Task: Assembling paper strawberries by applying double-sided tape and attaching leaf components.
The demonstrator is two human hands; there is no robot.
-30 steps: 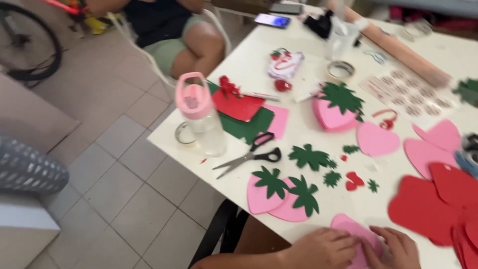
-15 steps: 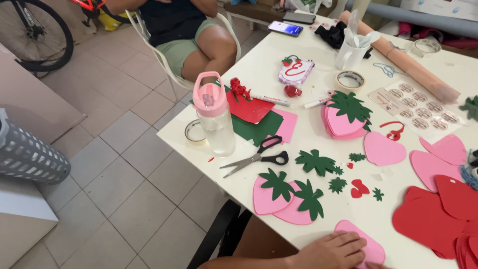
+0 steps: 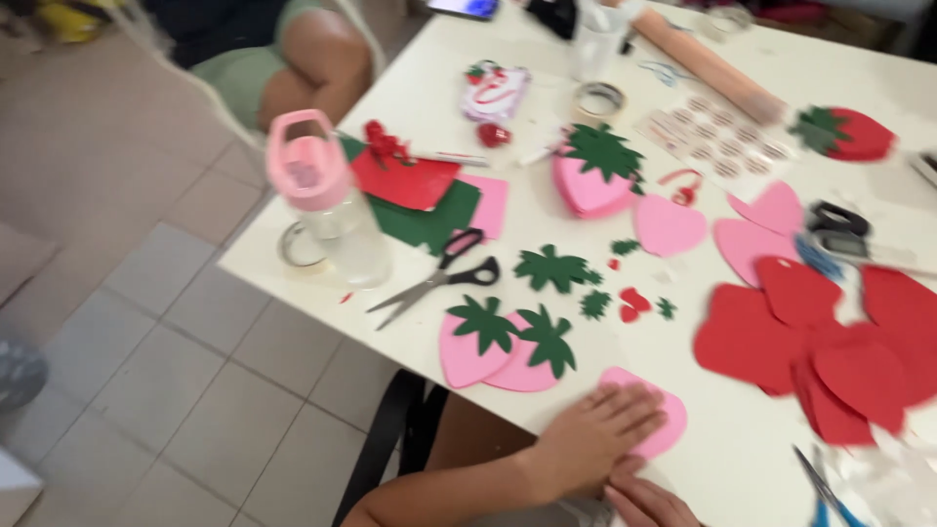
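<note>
My left hand (image 3: 595, 434) lies flat, palm down, on a pink foam strawberry shape (image 3: 672, 429) at the near edge of the white table (image 3: 742, 468). Only the pink shape's right rim shows past the fingers. My right hand (image 3: 646, 503) sits just below it at the bottom edge of the view, its fingers curled near the shape's lower edge and mostly cut off. Two finished pink strawberries with green leaves (image 3: 498, 346) lie just to the left of my left hand.
Black-handled scissors (image 3: 439, 278) and a clear bottle with a pink lid (image 3: 332, 210) stand near the table's left edge. A pile of red foam shapes (image 3: 820, 342) lies to the right, blue scissors (image 3: 820, 488) below it. Another person's legs (image 3: 303, 59) are at the far left.
My left hand has slid further onto the pink shape and now lies flat over most of it. The view has swung closer to the table and to the right.
</note>
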